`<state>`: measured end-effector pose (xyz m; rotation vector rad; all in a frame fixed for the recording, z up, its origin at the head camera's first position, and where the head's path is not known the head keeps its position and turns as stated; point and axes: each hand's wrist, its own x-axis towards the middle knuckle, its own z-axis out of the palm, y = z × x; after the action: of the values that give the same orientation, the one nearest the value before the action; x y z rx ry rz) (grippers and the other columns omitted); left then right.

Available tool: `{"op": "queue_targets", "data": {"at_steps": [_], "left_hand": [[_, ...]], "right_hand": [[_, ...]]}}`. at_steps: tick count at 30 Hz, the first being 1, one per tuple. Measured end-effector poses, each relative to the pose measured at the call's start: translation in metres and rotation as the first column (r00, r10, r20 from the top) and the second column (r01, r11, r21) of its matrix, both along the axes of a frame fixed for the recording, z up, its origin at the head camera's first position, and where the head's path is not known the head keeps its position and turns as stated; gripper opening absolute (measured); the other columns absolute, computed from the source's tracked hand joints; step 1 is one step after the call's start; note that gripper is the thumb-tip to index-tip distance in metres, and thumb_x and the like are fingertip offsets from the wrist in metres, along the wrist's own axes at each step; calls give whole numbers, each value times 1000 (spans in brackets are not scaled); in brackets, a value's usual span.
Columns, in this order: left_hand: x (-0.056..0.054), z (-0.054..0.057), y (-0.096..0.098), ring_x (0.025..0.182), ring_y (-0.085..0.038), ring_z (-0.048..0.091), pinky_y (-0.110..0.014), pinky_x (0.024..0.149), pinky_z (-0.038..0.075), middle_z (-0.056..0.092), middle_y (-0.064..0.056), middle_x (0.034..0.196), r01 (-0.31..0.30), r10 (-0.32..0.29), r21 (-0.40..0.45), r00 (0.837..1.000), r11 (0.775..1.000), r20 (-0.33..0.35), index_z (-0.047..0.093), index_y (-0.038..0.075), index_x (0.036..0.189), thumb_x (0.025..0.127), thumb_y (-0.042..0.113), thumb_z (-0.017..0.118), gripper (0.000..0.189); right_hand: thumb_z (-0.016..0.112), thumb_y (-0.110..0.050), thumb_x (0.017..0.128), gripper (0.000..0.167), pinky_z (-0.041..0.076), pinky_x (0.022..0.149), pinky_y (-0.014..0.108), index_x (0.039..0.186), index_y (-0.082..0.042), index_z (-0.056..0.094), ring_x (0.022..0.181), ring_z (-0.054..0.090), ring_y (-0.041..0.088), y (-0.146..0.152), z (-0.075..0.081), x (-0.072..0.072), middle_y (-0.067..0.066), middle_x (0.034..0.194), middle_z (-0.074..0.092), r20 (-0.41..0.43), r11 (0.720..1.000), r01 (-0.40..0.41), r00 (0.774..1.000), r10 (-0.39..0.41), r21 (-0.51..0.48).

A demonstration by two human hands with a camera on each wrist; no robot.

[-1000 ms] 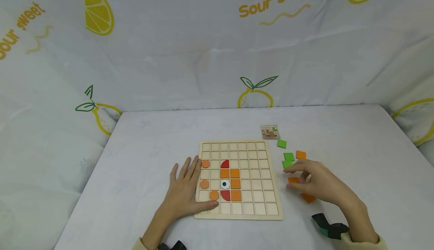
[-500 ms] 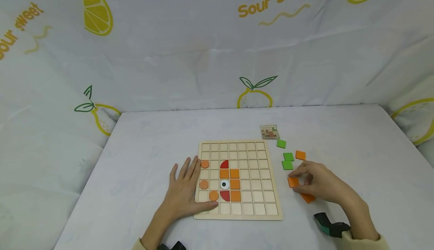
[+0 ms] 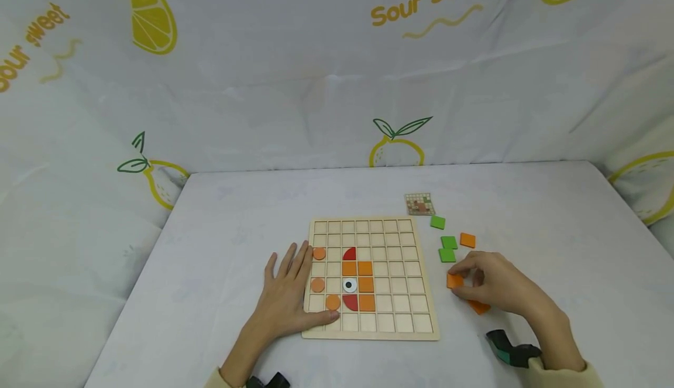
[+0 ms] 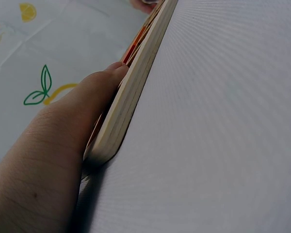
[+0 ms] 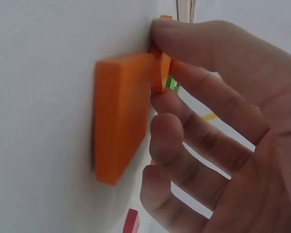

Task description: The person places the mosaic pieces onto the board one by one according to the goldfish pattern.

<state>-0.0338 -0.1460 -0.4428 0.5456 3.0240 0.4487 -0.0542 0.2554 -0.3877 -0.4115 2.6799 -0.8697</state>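
Note:
A wooden grid board (image 3: pixel 384 323) lies on the table, partly filled with orange squares, orange discs, red quarter-rounds and an eye disc (image 3: pixel 349 285). My left hand (image 3: pixel 286 300) rests along its left edge with fingers spread. The thumb (image 4: pixel 99 90) lies over the board's near-left corner in the left wrist view. To the right of the board, my right hand (image 3: pixel 495 280) pinches an orange square tile (image 3: pixel 454 281) between thumb and fingers, at the table surface. Another orange tile (image 5: pixel 119 116) lies close below that hand, partly hidden by it in the head view.
Several green square tiles (image 3: pixel 447 256) lie right of the board, with an orange tile (image 3: pixel 467 240) beside them. A small pattern card (image 3: pixel 419 204) sits beyond the board's far-right corner. In the right wrist view a red piece (image 5: pixel 131 222) shows at the bottom.
My right hand has shifted slightly right from the green tiles, and its thumb and fingers have closed on the orange tile. The left hand and the board have stayed in place.

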Motion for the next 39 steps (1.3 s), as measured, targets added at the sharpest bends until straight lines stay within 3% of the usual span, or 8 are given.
{"op": "queue_targets", "data": {"at_steps": [11,19,28,39], "left_hand": [[-2,-1,1,161,-33,12,-67,122,4,12,-6,174,13,-13,0,1000,1000,5,13,10,165,71,95,51,133],[-2,-1,1,162,-33,12,-67,122,4,12,-6,174,8,-8,2,1000,1000,5,13,10,165,71,92,55,132],[0,0,0,161,-33,14,-66,122,6,14,-6,174,3,-3,2,1000,1000,-14,15,9,165,71,88,59,130],[1,1,1,161,-33,13,-66,122,4,13,-6,174,-3,3,17,1000,1000,10,15,9,165,71,88,60,131]], "right_hand": [[87,-20,79,29,40,53,21,104,-9,80,63,45,2,-3,-1,1,-7,85,67,-27,1000,-8,1000,8,20],[85,-21,80,26,38,54,20,103,-11,80,63,44,0,-16,7,-2,-11,79,66,-142,999,6,990,1,46],[85,-15,78,24,36,54,19,101,-11,81,60,41,-3,-31,10,-5,-11,80,64,-237,999,-42,971,43,7],[84,-21,80,24,39,55,19,102,-14,80,62,45,-1,-57,17,-11,-10,83,63,-193,999,-49,980,50,5]]}}
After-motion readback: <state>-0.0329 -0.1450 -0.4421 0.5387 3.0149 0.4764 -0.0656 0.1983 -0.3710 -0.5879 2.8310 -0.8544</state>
